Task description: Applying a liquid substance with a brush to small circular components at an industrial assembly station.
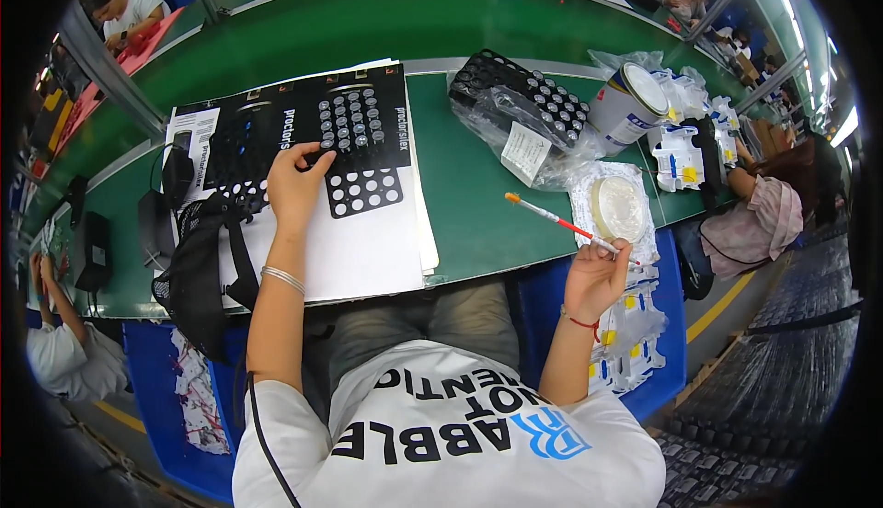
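My right hand (596,278) pinches a thin red-and-white brush (575,228) with an orange tip, held in the air left of a round dish of pale, whitish contents (618,208). My left hand (294,184) is at the left edge of a block of round silvery pieces (351,120), set in rows in a black holder. Its thumb and forefinger are closed together there; anything between them is too small to make out. Just below lies a black plate with round holes (366,192), white showing through. Dark printed cardboard (303,90) and white sheets (276,260) lie underneath.
Behind the dish stand a metal can (629,108) and a bagged black tray of round pieces (520,94). White plastic parts (679,157) are at the right. A black mesh bag (207,269) hangs over the front edge. Blue bins (667,347) flank my legs; other people sit nearby.
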Action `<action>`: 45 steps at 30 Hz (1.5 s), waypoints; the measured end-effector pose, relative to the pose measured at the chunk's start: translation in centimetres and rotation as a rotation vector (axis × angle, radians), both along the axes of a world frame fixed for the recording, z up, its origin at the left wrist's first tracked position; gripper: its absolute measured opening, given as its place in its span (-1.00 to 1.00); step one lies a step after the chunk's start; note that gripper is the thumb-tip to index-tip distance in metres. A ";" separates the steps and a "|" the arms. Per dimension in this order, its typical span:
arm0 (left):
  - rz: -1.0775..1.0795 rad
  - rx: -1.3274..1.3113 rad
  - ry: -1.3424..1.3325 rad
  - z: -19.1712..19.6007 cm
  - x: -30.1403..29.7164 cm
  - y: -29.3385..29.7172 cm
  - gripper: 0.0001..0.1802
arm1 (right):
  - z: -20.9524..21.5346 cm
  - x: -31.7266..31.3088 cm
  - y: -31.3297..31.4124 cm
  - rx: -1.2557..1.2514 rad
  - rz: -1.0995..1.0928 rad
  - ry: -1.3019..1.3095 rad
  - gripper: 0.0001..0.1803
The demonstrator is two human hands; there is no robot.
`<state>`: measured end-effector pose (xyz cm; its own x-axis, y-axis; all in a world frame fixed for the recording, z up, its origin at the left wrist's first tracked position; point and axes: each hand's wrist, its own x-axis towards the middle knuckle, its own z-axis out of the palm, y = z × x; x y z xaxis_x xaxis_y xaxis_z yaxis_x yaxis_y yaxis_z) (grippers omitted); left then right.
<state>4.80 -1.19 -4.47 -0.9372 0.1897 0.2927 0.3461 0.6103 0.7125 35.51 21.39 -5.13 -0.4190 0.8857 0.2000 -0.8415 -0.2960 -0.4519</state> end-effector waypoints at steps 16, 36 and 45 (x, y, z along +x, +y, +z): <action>0.081 -0.112 -0.045 0.2 0.7 0.7 -0.68 | 0.4 0.2 -0.1 -0.015 -0.055 -0.009 -0.80; -0.313 0.036 0.244 6.5 5.2 7.6 -0.78 | 1.2 3.1 1.3 0.012 -0.141 0.039 -0.79; -0.610 0.151 0.428 5.4 3.5 22.3 -0.87 | 1.6 8.6 3.3 0.087 -0.451 -0.139 -0.76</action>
<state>8.35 21.07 0.90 -0.4777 0.5672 0.6709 0.8561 0.1289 0.5005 44.09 24.68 -3.49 -0.0252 0.9677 0.2508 -0.8073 0.1283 -0.5760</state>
